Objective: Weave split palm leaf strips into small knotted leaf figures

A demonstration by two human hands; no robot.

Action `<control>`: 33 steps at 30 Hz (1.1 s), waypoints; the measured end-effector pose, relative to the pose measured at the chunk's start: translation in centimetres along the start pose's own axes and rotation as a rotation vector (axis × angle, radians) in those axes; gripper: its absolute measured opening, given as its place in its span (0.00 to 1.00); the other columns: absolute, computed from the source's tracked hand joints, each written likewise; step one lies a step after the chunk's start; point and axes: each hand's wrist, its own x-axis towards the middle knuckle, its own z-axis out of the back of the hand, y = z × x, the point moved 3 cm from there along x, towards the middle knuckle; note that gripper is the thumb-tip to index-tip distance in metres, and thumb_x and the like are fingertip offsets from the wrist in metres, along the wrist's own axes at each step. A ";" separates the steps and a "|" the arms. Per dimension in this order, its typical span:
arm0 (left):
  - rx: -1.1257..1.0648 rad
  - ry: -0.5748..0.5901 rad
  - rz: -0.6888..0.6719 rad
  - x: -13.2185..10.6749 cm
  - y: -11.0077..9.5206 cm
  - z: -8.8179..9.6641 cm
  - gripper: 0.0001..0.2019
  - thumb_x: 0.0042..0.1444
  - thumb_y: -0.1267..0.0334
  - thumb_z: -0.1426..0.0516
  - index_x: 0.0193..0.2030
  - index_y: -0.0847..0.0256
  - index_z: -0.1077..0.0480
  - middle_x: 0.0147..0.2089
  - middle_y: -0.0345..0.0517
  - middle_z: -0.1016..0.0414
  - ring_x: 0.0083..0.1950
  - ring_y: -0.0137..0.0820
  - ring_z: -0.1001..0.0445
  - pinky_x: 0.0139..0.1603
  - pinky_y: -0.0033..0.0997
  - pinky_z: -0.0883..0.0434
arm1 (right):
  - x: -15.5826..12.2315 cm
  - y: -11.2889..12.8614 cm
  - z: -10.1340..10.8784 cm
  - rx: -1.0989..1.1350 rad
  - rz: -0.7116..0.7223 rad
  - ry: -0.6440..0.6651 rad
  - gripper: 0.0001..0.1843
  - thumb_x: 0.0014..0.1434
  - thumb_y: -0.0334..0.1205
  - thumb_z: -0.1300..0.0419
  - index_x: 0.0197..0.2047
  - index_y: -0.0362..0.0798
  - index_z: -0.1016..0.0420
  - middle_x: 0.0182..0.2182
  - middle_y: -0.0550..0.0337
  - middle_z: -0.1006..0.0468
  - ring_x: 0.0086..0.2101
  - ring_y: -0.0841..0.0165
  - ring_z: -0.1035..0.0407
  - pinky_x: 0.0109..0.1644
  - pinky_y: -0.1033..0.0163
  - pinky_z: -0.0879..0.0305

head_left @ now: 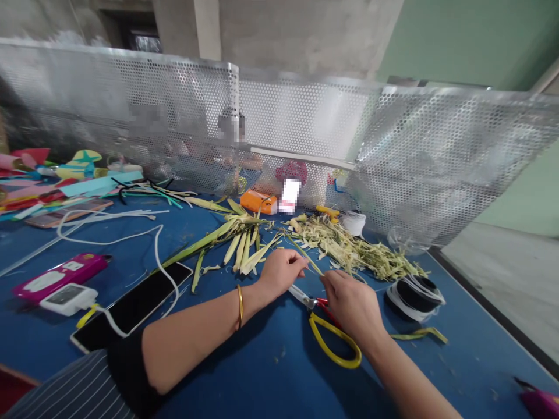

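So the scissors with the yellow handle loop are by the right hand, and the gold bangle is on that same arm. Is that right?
Not quite: the head view shows the gold bangle on the left wrist. The scissors are indeed by the right hand.

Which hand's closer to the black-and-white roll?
Right. The right hand is to the left of the black-and-white roll, not touching it. The left hand is farther left, on the other side of the right hand from the roll.
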 end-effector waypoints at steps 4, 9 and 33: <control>0.154 -0.072 -0.061 1.0 -0.9 0.1 0.13 0.55 0.58 0.45 0.22 0.59 0.29 0.21 0.40 0.26 0.26 0.29 0.29 0.29 0.27 0.37 | 0.7 -2.6 0.1 0.120 -0.233 -0.054 0.16 0.63 0.42 0.48 0.25 0.47 0.32 0.23 0.60 0.28 0.21 0.72 0.41 0.26 0.64 0.58; 0.407 -0.300 -0.199 3.9 -2.9 -0.1 0.14 0.59 0.58 0.47 0.26 0.59 0.27 0.27 0.43 0.23 0.30 0.32 0.27 0.32 0.29 0.37 | 1.3 -5.3 -0.7 0.872 -0.597 -0.138 0.18 0.58 0.52 0.46 0.30 0.47 0.25 0.20 0.60 0.29 0.21 0.70 0.39 0.26 0.65 0.49; -0.325 -0.192 0.198 -2.3 -0.8 2.4 0.13 0.37 0.56 0.31 0.21 0.64 0.27 0.20 0.39 0.29 0.23 0.25 0.35 0.27 0.27 0.37 | -0.7 2.8 1.3 0.738 -0.117 -0.005 0.19 0.61 0.47 0.46 0.22 0.49 0.38 0.20 0.64 0.35 0.23 0.72 0.42 0.29 0.66 0.47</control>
